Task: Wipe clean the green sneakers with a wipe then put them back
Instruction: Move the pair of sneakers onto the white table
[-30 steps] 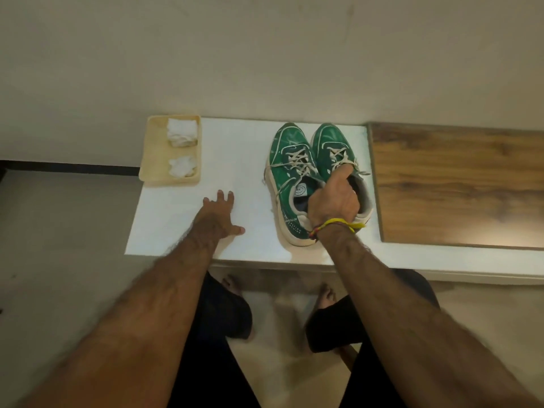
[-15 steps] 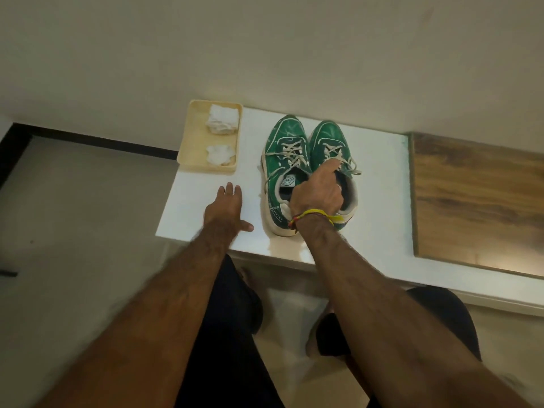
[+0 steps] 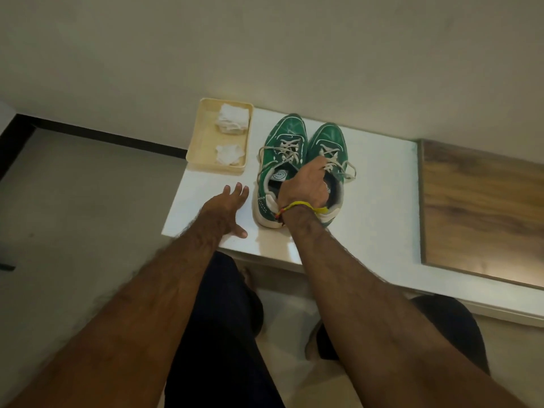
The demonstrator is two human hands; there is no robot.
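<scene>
While gripping green sneakers [image 3: 284, 148], rt hand [image 3: 304, 187]; lt hand [image 3: 225, 207] flat.

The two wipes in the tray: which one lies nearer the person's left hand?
The crumpled wipe at the tray's near end; the folded wipe lies farther from the left hand.
</scene>
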